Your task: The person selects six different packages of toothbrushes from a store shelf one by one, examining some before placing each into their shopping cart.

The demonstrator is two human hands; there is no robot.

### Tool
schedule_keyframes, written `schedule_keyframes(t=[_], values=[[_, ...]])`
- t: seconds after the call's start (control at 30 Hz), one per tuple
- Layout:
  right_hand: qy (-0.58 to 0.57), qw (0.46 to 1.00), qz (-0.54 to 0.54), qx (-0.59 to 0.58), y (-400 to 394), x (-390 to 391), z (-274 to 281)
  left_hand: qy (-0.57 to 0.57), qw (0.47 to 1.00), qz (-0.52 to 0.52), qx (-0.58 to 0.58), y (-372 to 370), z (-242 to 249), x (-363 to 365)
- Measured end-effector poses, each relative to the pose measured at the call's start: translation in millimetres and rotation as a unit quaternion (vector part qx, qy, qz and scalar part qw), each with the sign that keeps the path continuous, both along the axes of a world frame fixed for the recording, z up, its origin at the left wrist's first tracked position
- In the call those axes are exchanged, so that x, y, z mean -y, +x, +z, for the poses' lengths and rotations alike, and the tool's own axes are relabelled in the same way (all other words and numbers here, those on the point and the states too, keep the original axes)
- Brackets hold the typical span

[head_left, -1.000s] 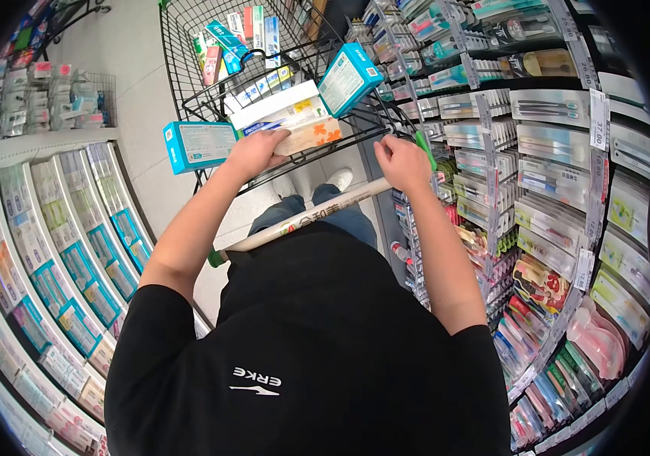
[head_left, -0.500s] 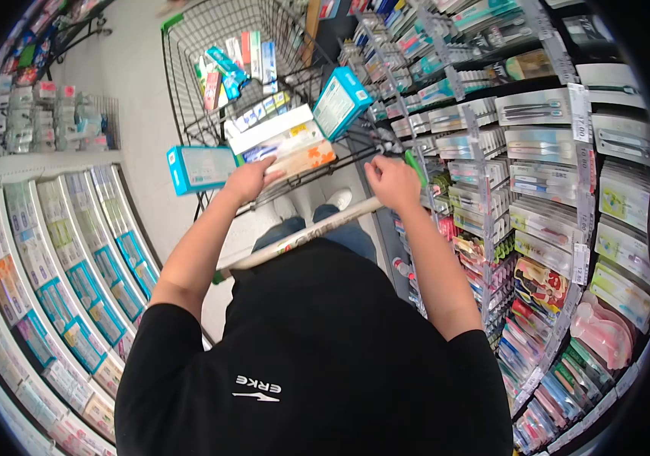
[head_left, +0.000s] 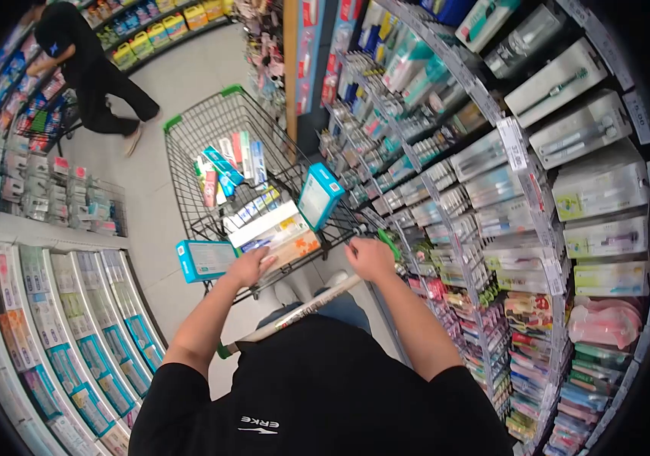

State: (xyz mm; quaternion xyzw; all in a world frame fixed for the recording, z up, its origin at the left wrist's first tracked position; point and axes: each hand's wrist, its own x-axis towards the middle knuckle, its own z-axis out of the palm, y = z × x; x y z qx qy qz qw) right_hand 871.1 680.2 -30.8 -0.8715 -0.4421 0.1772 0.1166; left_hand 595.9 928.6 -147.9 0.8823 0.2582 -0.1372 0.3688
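Observation:
My left hand [head_left: 250,268] is at the left end of a white box with an orange pattern [head_left: 297,248], thumb and fingers closed on its edge. That box lies in the raised rear seat of a wire shopping cart [head_left: 179,171], beside a plain white box [head_left: 263,224]. Blue-edged boxes stand at the seat's left [head_left: 212,260] and right [head_left: 320,195]. My right hand [head_left: 371,258] is curled closed by the cart's rear right corner, near the right end of the pale handlebar [head_left: 294,313]; what its fingers enclose is hidden. Several slim cartons [head_left: 246,157] lie deeper in the cart.
Close on the right rises a shelf of packaged toothbrushes [head_left: 504,182]. Sloping racks of boxes [head_left: 74,334] line the left. A person in black [head_left: 85,72] is at the upper left, by another cart. Grey floor [head_left: 188,72] stretches ahead of the cart.
My view has tilted up, so the cart and both hands appear lower. A person in black has come into view at the upper left. Both hands keep their places at the cart.

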Motion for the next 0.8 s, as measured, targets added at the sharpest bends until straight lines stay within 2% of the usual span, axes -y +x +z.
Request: schedule_keyframes(t=[0.13,0.17,0.23,0.37,0.43,0.53,0.57,0.63,0.8], values=[[-0.006,1.000,0.000,0.013,-2.7,-2.8,2.4,0.038,0.988,0.124,0.080,-4.8,33.2,17.1],[0.011,1.000,-0.003,0.019,-2.2,-2.6,-6.1,0.056,0.983,0.135,0.109,-11.0,44.7,24.2],[0.060,0.997,0.006,0.041,-2.7,-2.6,-13.5,0.086,0.986,0.109,0.087,-33.4,54.5,34.3],[0.055,0.998,0.011,0.037,-8.2,-10.5,-4.3,0.146,0.972,0.155,0.102,-80.4,85.9,69.1],[0.014,1.000,-0.001,0.027,-7.8,-13.1,3.4,0.239,0.939,0.188,0.160,-102.0,87.7,79.8],[0.037,0.999,0.005,0.037,-11.8,-20.9,7.8,0.203,0.943,0.227,0.133,-123.8,84.4,90.7],[0.034,0.999,0.006,0.033,-10.2,-25.2,6.9,0.187,0.949,0.212,0.139,-124.5,87.0,89.3],[0.030,0.999,0.005,0.028,-9.3,-27.4,4.4,0.203,0.951,0.212,0.098,-123.0,97.2,84.0],[0.038,0.999,0.005,0.037,-4.6,-44.0,-1.7,0.198,0.949,0.218,0.117,-122.7,94.3,73.0]])
